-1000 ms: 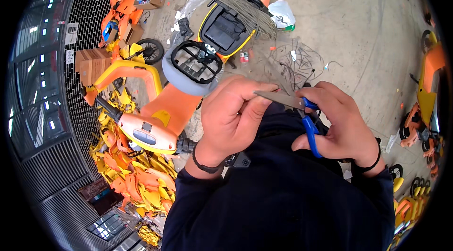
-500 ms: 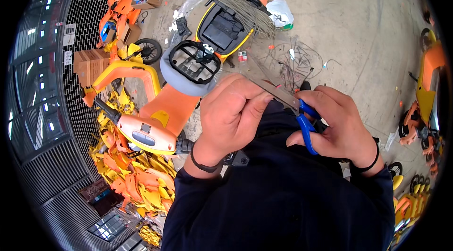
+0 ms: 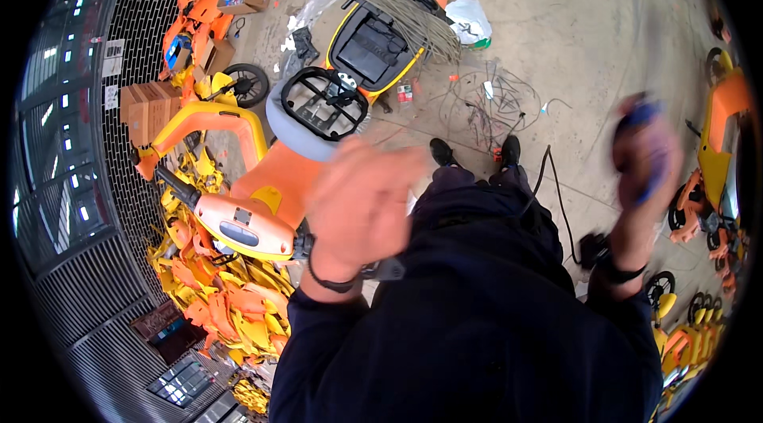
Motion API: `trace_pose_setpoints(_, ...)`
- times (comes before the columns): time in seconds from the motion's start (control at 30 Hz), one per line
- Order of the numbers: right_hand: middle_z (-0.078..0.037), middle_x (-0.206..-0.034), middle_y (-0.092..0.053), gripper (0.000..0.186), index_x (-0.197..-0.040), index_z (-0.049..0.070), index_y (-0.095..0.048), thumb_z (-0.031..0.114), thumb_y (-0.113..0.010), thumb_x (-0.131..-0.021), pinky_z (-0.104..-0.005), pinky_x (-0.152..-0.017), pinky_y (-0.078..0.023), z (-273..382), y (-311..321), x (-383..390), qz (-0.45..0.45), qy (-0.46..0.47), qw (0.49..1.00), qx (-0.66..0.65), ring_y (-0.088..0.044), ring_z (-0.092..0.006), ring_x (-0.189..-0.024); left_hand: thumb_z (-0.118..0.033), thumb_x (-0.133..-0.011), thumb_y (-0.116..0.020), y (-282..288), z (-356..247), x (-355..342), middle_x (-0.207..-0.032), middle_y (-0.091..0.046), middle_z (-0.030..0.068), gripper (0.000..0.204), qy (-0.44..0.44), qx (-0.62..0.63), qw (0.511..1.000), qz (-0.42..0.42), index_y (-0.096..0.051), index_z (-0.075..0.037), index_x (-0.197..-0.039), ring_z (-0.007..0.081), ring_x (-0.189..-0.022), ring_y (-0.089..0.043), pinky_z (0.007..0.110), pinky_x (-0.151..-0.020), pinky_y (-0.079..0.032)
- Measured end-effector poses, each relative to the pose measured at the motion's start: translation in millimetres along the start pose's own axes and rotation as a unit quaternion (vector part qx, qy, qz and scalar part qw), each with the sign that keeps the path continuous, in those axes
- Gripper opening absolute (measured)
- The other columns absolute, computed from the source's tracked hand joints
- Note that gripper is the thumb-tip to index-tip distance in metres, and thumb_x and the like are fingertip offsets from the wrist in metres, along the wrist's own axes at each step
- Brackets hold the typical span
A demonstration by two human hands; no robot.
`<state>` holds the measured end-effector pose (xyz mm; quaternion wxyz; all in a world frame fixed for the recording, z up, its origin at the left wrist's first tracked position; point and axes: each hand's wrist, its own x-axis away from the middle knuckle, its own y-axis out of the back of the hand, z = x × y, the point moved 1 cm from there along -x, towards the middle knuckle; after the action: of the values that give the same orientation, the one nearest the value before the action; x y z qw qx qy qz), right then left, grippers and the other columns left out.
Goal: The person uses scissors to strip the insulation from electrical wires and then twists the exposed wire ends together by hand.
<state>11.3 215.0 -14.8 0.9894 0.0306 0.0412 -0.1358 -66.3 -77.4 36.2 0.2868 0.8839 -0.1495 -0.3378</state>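
My right hand (image 3: 653, 161) is off to the right, smeared by motion, closed on blue-handled scissors (image 3: 640, 114); their blades blur into the floor behind. My left hand (image 3: 362, 208) is in front of my torso, beside an orange and yellow scooter (image 3: 274, 171). Its fingers are too blurred to show what they hold, if anything. The scooter's grey seat (image 3: 292, 135) has an opened black frame just beyond that hand. A black cable (image 3: 563, 211) hangs near my right wrist.
Loose thin cables (image 3: 485, 101) lie on the floor ahead of my shoes (image 3: 509, 151). A bundle of grey cable (image 3: 409, 13) rests across the scooter's rear. Orange and yellow panels (image 3: 238, 304) are heaped at left, near cardboard boxes (image 3: 151, 114). More scooters (image 3: 722, 137) stand at right.
The scissors have moved away from my left hand, swung up and to the right by my right hand. My left hand has shifted slightly left and down. My shoes have come into view.
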Motion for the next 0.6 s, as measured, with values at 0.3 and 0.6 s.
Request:
trace_pose_setpoints(0.3, 0.004, -0.072, -0.054, 0.042, -0.105, 0.0, -0.064, 0.028, -0.08, -0.079, -0.0213, -0.059, -0.039, 4, -17, -5, 0.119, -0.121, 0.983, 0.068, -0.048, -0.0043, -0.065, 0.001, -0.084, -0.07, -7, 2, 2, -0.076, -0.066, 0.009, 0.01, 0.097, 0.094, 0.99, -0.032, -0.068, 0.002, -0.093, 0.0155, -0.06, -0.057, 0.025, -0.055, -0.044)
trace_pose_setpoints(0.6, -0.002, -0.078, -0.066, 0.041, -0.109, -0.003, -0.061, 0.008, -0.082, -0.076, -0.022, -0.066, -0.048, 19, -66, 2, 0.21, -0.18, 0.951, -0.138, -0.062, -0.0074, -0.073, -0.003, -0.084, -0.071, -17, -7, -3, -0.075, -0.066, 0.0082, 0.011, 0.122, 0.147, 0.981, -0.009, -0.068, 0.0, -0.095, 0.0165, -0.06, -0.058, 0.026, -0.055, -0.045)
